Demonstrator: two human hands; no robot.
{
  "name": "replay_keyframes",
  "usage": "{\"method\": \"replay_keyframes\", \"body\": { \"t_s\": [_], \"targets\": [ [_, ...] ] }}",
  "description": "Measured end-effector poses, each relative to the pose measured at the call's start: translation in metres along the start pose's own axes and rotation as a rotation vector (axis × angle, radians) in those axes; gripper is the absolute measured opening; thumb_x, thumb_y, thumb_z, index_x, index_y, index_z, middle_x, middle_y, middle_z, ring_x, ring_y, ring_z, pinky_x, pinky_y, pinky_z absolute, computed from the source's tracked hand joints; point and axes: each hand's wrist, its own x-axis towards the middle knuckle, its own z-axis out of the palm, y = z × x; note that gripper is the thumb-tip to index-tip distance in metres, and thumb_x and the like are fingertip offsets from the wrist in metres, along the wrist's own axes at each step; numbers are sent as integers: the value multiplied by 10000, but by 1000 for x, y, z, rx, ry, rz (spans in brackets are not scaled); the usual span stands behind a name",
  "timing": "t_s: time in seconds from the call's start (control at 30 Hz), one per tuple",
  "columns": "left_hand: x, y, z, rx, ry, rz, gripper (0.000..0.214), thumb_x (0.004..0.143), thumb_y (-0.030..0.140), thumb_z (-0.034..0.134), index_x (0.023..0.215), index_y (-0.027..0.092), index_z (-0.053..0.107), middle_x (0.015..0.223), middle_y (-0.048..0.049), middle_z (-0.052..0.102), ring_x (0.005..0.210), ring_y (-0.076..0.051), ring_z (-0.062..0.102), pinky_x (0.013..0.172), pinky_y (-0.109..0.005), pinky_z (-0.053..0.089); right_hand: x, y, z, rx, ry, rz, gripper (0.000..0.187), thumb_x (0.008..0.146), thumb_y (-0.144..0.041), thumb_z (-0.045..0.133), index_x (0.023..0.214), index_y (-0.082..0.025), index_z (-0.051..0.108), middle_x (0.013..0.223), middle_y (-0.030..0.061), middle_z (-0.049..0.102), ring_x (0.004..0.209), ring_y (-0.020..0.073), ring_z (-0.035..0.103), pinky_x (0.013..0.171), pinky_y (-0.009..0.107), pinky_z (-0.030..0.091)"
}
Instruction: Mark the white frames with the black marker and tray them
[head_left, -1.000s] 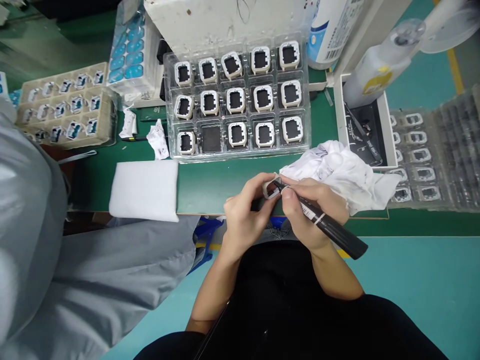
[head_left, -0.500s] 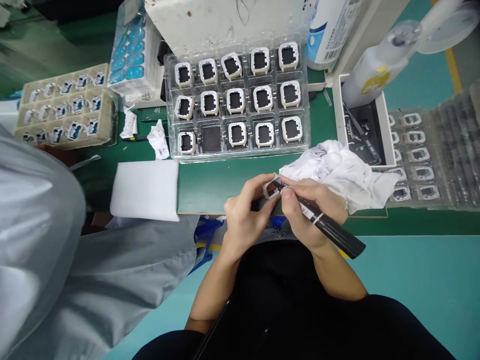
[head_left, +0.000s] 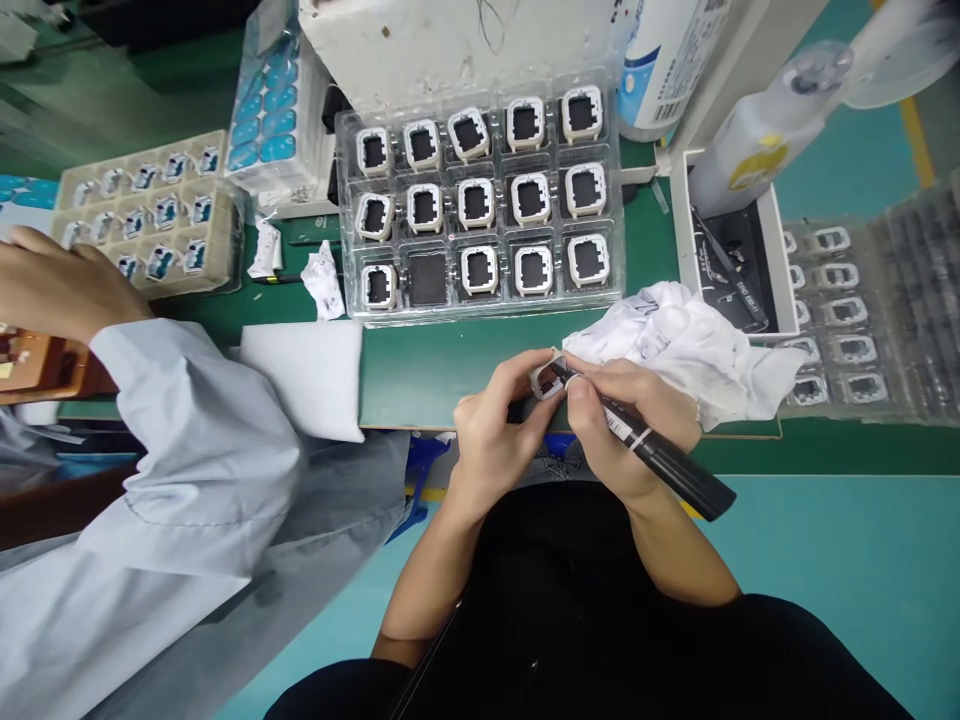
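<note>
My left hand (head_left: 504, 425) pinches a small pale watch-case frame (head_left: 543, 384) above the front edge of the bench. In my right hand (head_left: 626, 425) is a black marker pen (head_left: 667, 462), its tip inside the frame's opening; my fingers partly hide the contact. Behind my hands lies a clear plastic tray (head_left: 480, 308) with rows of similar white frames; one pocket in its front row has no frame. A crumpled white cloth (head_left: 682, 345) touches the area just beyond my right hand.
On the left a co-worker's sleeve (head_left: 202, 440) and hand (head_left: 67, 285) reach over the bench beside a cream tray (head_left: 225, 240). White foam (head_left: 307, 375) lies at the edge. A white box (head_left: 784, 260) holds a bottle (head_left: 765, 150). More trays (head_left: 870, 330) stand at right.
The co-worker's arm at left has swung into view, with the hand now over the bench by the cream tray. My hands keep nearly the same pose; the view has shifted slightly.
</note>
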Motion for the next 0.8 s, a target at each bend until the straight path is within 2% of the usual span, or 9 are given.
{"method": "replay_keyframes", "body": {
  "t_s": [0.2,0.37,0.53,0.67,0.8],
  "targets": [
    [-1,-1,0,39,8,19,350,1189,236,887,1529,298,834,1304,-24,990,1041,-167,987,952,-213,782,1,2,-1,9,0,-17,137,1108,-197,874,1169,-318,859,1090,17,992,876,275,987,707,357,817],
    [-1,-1,0,37,-8,-14,335,1189,276,891,1520,297,838,1248,-21,988,1026,-174,983,941,-223,786,0,2,-1,21,-12,19,149,1107,-199,878,1190,-323,878,1129,9,993,910,269,988,755,355,827],
    [7,5,-3,-156,-48,-107,354,1145,252,940,1482,288,842,1276,-18,978,1091,-192,986,1065,-265,800,-3,4,-3,83,0,63,118,1100,-207,898,1124,-319,866,1042,-8,979,949,284,1002,784,343,824],
    [12,7,-6,-263,-87,-219,382,1117,337,995,1459,270,837,1176,-21,962,1082,-216,987,1073,-300,815,-8,7,-3,96,2,96,113,1108,-222,905,1135,-326,869,1089,1,987,992,303,1009,828,377,842],
    [15,5,-9,-285,-131,-283,468,1078,393,1043,1470,262,822,1194,-34,964,1115,-236,989,1089,-326,823,-7,6,-1,77,3,101,86,1118,-247,892,1138,-328,871,1096,8,992,973,300,1006,819,386,847]
  ]
}}
